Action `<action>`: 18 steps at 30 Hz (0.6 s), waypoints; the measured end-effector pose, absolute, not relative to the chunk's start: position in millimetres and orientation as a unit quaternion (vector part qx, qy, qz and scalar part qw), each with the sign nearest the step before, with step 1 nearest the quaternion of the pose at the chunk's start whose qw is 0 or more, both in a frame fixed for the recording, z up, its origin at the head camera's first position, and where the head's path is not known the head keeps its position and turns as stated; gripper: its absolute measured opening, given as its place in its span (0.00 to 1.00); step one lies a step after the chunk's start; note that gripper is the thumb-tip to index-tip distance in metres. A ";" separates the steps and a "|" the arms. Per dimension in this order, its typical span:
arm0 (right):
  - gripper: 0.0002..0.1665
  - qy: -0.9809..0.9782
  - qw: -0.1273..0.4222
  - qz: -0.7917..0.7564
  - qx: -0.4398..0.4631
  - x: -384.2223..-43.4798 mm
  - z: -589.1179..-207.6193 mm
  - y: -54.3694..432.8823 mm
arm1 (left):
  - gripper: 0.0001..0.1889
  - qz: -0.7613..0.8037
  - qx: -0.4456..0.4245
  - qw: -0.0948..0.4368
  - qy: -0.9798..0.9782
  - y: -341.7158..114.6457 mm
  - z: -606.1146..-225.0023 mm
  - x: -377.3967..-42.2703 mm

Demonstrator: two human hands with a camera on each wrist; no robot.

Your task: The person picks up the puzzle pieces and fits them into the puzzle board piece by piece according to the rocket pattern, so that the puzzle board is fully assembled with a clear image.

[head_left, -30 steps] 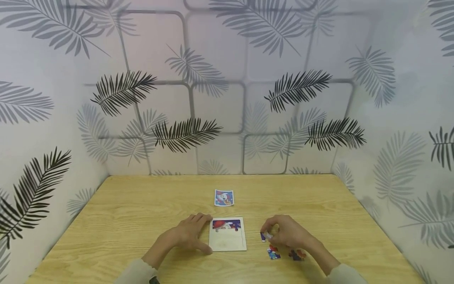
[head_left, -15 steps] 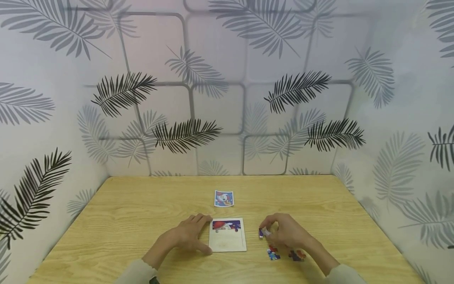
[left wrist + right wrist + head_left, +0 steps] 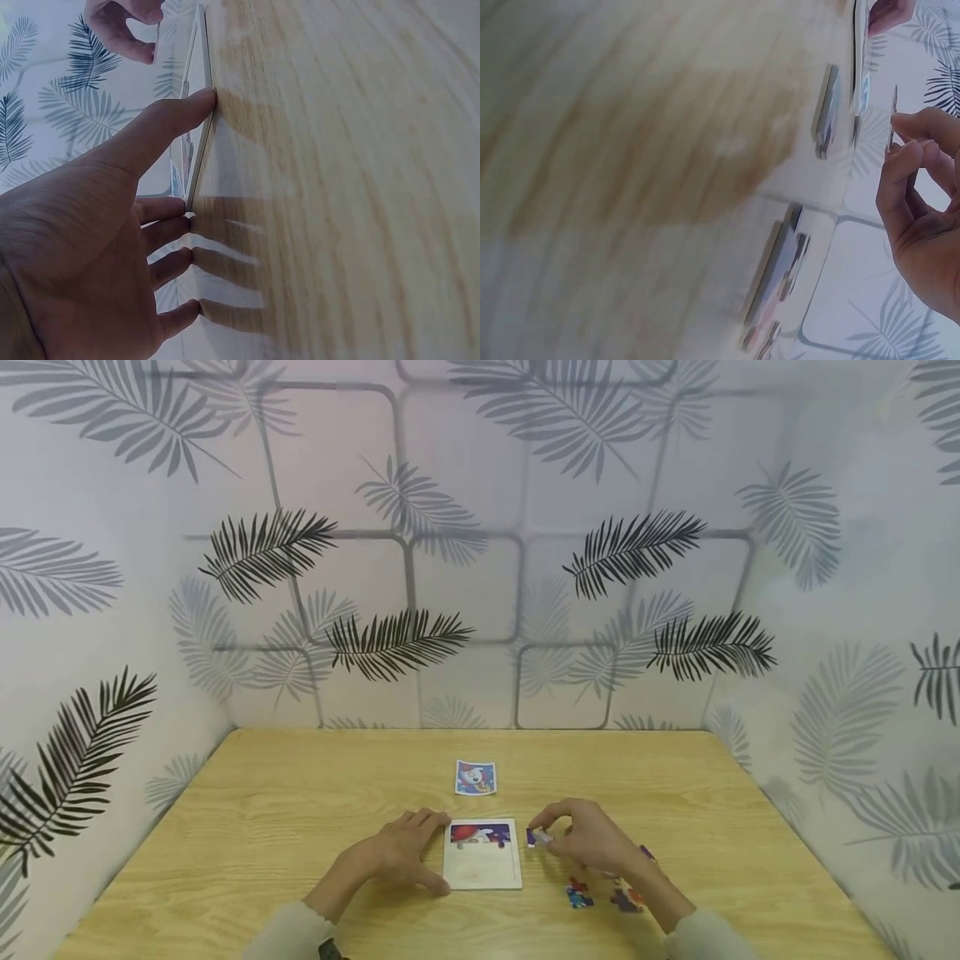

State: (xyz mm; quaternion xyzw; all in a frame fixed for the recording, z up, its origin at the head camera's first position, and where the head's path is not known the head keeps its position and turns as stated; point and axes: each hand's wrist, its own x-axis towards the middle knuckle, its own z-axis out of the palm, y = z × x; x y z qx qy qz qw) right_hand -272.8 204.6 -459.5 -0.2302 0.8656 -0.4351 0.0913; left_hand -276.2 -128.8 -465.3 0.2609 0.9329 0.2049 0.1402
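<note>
A square white puzzle board (image 3: 482, 866) lies on the table, its top strip filled with pieces showing a red and purple picture. My left hand (image 3: 401, 853) rests at the board's left edge, thumb at the near corner and fingers spread toward the far one; in the left wrist view the thumb (image 3: 169, 120) touches the board's rim. Just right of the board, my right hand (image 3: 588, 837) pinches a purple-and-white puzzle piece (image 3: 534, 837) between thumb and fingertips. Seen edge-on in the right wrist view, this puzzle piece (image 3: 892, 120) is held above the table.
Loose puzzle pieces lie under and near the right forearm: a blue-and-red piece (image 3: 578, 893), a dark-and-orange piece (image 3: 627, 897) and a purple one (image 3: 648, 853). Beyond the board lies a small picture card (image 3: 476, 777) of a white dog. A patterned wall (image 3: 465, 685) stands behind the table.
My right hand has moved left and slightly away from me, bringing the pinched puzzle piece closer to the board. My left hand stays at the board's left edge.
</note>
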 end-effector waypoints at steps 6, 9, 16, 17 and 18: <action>0.13 0.861 0.094 -0.448 -0.221 -274.7 -458.0 193.9 | 0.51 0.207 0.258 0.141 0.933 -125.8 -463.3 -274.7; 0.13 0.854 0.099 -0.461 -0.218 -274.7 -455.9 189.1 | 0.50 0.201 0.261 0.134 0.934 -125.6 -463.3 -275.5; 0.13 0.846 0.091 -0.470 -0.234 -274.5 -453.3 177.0 | 0.51 0.204 0.260 0.138 0.934 -126.5 -462.4 -275.5; 0.13 0.847 0.090 -0.468 -0.235 -274.5 -452.7 174.8 | 0.51 0.206 0.259 0.139 0.933 -126.8 -462.9 -275.7; 0.13 0.848 0.089 -0.466 -0.236 -274.8 -452.3 172.7 | 0.51 0.207 0.258 0.139 0.933 -126.9 -463.3 -275.8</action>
